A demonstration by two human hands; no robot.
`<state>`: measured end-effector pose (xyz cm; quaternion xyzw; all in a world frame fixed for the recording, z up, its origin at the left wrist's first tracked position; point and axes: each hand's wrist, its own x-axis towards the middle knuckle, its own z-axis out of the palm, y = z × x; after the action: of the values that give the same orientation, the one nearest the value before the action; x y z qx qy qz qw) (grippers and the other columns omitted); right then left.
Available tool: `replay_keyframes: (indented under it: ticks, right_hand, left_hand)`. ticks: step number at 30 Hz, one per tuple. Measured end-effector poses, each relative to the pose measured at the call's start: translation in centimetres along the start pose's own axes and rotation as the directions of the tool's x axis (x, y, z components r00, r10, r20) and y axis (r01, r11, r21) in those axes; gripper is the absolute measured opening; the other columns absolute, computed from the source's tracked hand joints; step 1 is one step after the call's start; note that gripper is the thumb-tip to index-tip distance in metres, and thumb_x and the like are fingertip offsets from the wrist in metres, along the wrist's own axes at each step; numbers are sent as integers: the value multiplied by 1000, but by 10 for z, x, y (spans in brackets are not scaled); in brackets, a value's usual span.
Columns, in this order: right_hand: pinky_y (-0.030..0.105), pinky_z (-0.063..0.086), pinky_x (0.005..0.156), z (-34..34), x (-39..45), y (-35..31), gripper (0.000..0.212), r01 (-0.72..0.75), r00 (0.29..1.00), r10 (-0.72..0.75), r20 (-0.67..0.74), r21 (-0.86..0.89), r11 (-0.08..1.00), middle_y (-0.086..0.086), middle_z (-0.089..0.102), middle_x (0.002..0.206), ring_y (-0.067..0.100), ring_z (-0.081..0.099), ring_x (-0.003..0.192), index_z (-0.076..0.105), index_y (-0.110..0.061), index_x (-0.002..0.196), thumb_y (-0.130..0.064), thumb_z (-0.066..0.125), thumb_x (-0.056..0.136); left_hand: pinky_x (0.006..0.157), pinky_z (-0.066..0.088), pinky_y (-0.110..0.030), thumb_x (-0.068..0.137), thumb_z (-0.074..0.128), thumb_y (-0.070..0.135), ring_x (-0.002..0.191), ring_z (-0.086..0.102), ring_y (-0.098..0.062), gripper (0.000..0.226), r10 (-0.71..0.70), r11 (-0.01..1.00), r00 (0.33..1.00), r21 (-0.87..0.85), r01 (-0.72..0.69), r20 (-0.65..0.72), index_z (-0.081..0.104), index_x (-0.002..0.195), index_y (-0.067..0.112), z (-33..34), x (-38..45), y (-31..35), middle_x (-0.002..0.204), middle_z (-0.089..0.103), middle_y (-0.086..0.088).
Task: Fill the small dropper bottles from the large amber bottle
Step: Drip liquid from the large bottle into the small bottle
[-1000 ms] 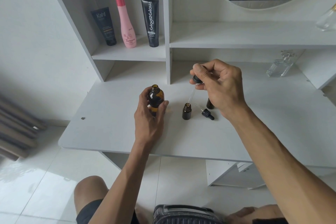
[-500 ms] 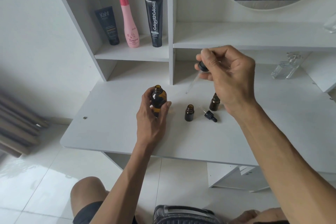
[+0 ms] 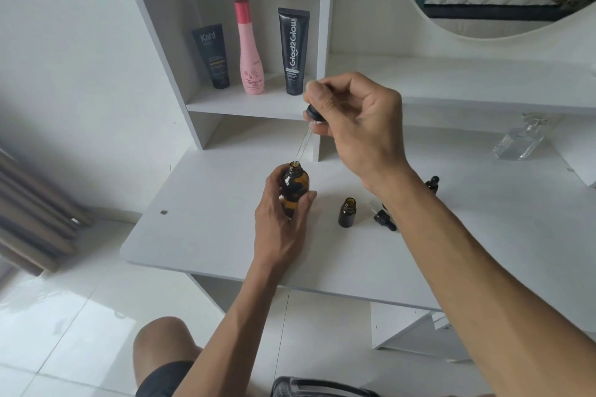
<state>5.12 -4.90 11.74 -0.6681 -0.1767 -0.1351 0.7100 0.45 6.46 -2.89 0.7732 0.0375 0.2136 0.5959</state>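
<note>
On the white table (image 3: 200,235), the left hand (image 3: 280,229) grips the large amber glass bottle (image 3: 294,187); the right hand (image 3: 358,126) pinches a black-capped glass dropper (image 3: 306,135) at its mouth.

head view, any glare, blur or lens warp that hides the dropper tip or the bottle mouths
Head view: soft even daylight, faint shadows; the glass pipette is pale but traceable to the large amber bottle mouth; the open small bottle is sharp; the curtain at the left edge is blurred; wide-angle warp bends the shelf uprights; glare only on the floor tiles.
</note>
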Motion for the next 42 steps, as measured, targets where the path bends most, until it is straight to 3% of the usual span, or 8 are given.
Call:
replay_keyframes:
  ticks: [3, 14, 21, 29, 33, 42]
  right_hand:
    - [35, 62, 66, 3, 2, 4, 12, 1, 1000, -1, 7, -35, 999, 23, 72, 87, 19, 72, 71, 71, -4, 91, -16, 73, 91]
    - [44, 62, 69, 6, 5, 11, 16, 38, 998, -27, 53, -211, 977, 7, 75, 75, 20, 74, 71, 73, -8, 84, -23, 75, 89]
    - [22, 52, 61, 8, 0, 27, 18, 49, 993, -17, 115, -280, 959, -2, 73, 68, 9, 71, 65, 71, -12, 77, -25, 75, 89]
    - [34, 58, 77, 11, -12, 44, 18, 22, 987, 40, 158, -372, 928, -8, 73, 70, 5, 69, 73, 73, -14, 78, -29, 75, 88]
    - [34, 57, 79, 11, -14, 49, 19, 14, 985, 56, 161, -405, 914, -8, 75, 78, 2, 68, 79, 74, -14, 78, -30, 75, 88]
    - [36, 58, 80, 11, -14, 49, 18, 3, 986, 66, 155, -406, 914, -11, 75, 79, 2, 69, 79, 74, -15, 79, -31, 76, 87]
  left_hand:
    - [83, 59, -48, 94, 71, 24, 88, 71, -19, 49, 9, 1000, 1000, 0, -9, -1, 46, 123, 55, 0, 0, -1, 107, 67, 19]
    - [84, 59, -47, 94, 71, 26, 90, 72, -19, 46, 7, 1000, 1000, -1, -7, -4, 48, 127, 47, 0, 0, -2, 110, 67, 15]
    - [82, 59, -48, 94, 72, 26, 90, 72, -19, 46, 11, 1000, 1000, -4, -11, -3, 48, 131, 40, 0, 1, -3, 113, 67, 11]
    - [82, 60, -47, 95, 72, 25, 95, 70, -15, 47, 27, 1000, 1000, -4, -27, 0, 47, 132, 40, -1, 2, -2, 117, 67, 9]
    - [82, 60, -47, 94, 71, 26, 95, 71, -13, 51, 34, 999, 999, 3, -34, 2, 44, 132, 47, -1, 2, -3, 117, 65, 16]
    - [83, 61, -46, 95, 71, 24, 98, 70, -9, 50, 45, 999, 999, 11, -45, 3, 45, 134, 42, -1, 2, -5, 118, 65, 17]
